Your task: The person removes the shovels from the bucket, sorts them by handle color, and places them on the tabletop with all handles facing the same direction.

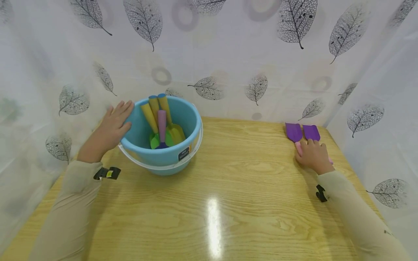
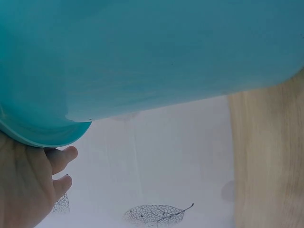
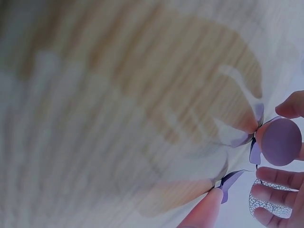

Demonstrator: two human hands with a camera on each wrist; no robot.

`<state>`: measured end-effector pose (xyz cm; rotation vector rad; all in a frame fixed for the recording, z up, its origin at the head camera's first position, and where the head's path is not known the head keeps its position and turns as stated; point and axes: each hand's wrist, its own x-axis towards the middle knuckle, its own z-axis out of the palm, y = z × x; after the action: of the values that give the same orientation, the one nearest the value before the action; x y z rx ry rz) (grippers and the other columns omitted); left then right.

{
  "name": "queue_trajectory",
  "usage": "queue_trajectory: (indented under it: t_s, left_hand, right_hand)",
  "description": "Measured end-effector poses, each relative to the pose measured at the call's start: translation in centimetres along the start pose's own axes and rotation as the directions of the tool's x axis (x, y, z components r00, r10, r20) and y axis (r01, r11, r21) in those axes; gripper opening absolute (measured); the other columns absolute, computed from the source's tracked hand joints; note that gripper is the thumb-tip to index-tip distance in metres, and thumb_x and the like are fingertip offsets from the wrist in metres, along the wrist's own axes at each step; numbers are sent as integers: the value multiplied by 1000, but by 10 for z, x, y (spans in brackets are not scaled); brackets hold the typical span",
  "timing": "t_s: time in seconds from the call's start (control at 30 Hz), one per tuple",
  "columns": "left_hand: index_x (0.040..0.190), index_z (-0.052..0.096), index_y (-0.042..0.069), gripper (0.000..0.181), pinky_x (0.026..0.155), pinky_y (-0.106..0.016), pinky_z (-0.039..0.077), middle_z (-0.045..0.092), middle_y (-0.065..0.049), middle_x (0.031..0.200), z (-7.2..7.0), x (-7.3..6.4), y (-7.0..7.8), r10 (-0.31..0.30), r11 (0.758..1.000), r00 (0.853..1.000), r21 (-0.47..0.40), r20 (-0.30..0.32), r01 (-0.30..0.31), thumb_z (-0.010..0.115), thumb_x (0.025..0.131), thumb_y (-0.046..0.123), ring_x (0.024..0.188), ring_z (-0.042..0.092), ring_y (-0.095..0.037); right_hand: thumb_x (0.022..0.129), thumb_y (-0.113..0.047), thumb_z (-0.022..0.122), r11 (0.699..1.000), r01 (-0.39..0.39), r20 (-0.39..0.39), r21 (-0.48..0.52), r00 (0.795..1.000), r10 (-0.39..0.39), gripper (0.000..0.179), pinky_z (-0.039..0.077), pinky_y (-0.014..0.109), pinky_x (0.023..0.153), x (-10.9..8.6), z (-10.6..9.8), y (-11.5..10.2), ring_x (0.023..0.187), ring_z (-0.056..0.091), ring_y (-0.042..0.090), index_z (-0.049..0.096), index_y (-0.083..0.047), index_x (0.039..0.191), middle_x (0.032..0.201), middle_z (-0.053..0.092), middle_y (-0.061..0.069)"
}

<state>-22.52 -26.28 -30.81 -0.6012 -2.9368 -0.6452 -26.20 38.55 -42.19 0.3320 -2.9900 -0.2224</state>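
In the head view a light blue bucket point(image 1: 153, 159) stands at left on the wooden table. Several toy shovels sit in it, handles up, one with a pink-purple handle point(image 1: 162, 125). My left hand point(image 1: 112, 125) rests on the bucket's left rim with fingers extended; part of it shows beside the rim in the left wrist view. At the far right lie two purple toy shovels point(image 1: 294, 132) with pink handles. Over those handles is my right hand point(image 1: 313, 156). In the right wrist view one handle's round purple end point(image 3: 282, 142) lies between thumb and fingers point(image 3: 275, 194), which look straight.
A white curtain point(image 1: 228, 54) printed with leaves hangs behind the table and along both sides. The bucket's white carrying handle point(image 1: 163, 168) hangs down at its front. The wooden tabletop point(image 1: 241, 174) stretches between the bucket and the two shovels, with a bright light reflection near the front.
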Motion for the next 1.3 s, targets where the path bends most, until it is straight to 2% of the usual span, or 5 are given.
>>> queue_trajectory:
  t_s: [0.5,0.73,0.9,1.13,1.3]
  left_hand:
    - [148,10,-5,57,115,-59,-7,10,-26,155,-1,0,1,-3,1000,1000,1,-1,3,30,101,19,145,-2,-42]
    - [148,9,-5,57,115,-59,-8,10,-26,155,-1,0,1,-6,1000,1000,-2,-1,6,30,101,18,145,-2,-42]
    - [149,9,-4,57,115,-58,-8,10,-26,155,-1,0,1,-5,1000,1000,1,-1,5,30,101,19,145,-2,-42]
    - [149,9,-4,57,115,-58,-9,9,-25,155,0,-1,0,-10,1000,1000,10,6,10,30,101,20,145,-1,-42]
    - [149,9,-4,58,115,-58,-8,9,-25,155,0,0,1,-14,1000,1000,12,7,13,31,101,19,145,-1,-42]
  right_hand:
    - [80,-25,58,989,141,-178,-50,973,-148,28,40,57,64,3,-1,-5,75,51,41,48,0,82,82,54,23]
    - [79,-27,59,981,179,-210,-78,959,-191,34,39,56,68,11,-5,-11,80,51,41,53,2,95,87,54,21]
    - [79,-27,63,969,224,-296,-104,923,-245,32,41,57,71,21,-13,-21,79,52,39,52,1,91,84,54,19]
    - [75,-28,61,931,328,-470,-161,804,-365,40,43,56,71,41,-28,-37,81,55,42,57,4,99,84,58,22]
    - [76,-28,62,920,351,-479,-176,786,-391,37,41,54,71,54,-44,-55,79,55,38,57,1,98,84,58,19]
